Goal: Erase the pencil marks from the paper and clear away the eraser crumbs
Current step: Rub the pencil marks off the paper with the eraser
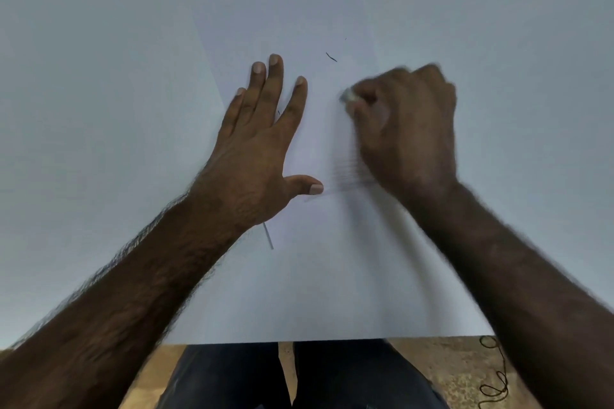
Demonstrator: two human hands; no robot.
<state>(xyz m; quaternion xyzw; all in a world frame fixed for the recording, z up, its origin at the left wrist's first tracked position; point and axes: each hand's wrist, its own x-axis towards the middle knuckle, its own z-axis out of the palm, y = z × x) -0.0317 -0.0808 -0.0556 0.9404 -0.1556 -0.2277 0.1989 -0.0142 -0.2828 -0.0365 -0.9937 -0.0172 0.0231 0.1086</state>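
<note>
Presently catalogued, one pale tabletop [99, 76] carrying one white sheet of paper [332, 276], its near edge lying close to the tabletop's near edge. Left hand [259, 143]: spread flat, fingers straight and thumb out, pressing on the left part of the paper and holding nothing. Right hand [405, 123]: fingers curled round a small pale eraser [347, 96], whose tip shows at the fingertips against the sheet; the hand is blurred, so the exact grip cannot be told. Pencil marks [349, 173]: a faint grey patch of strokes between the left thumb and the right hand, partly smeared by blur. Eraser crumbs: one dark curled crumb [331, 57] beyond the fingers, a speck [278, 112] between two left fingers, another tiny speck farther up. One short grey streak [268, 236] near the left wrist, which may be a fold or a mark; I cannot tell which. Dark trousers [232, 375] and a black cord [496, 378] on the brown floor below. Judged state: rubbing under way, crumbs not yet cleared. Risks: hard strokes could crease or tear the sheet if the left hand's pressure slackens; the heel of the right hand, passing over the grey patch, could smudge graphite; crumbs may scatter off the paper onto the tabletop.
</note>
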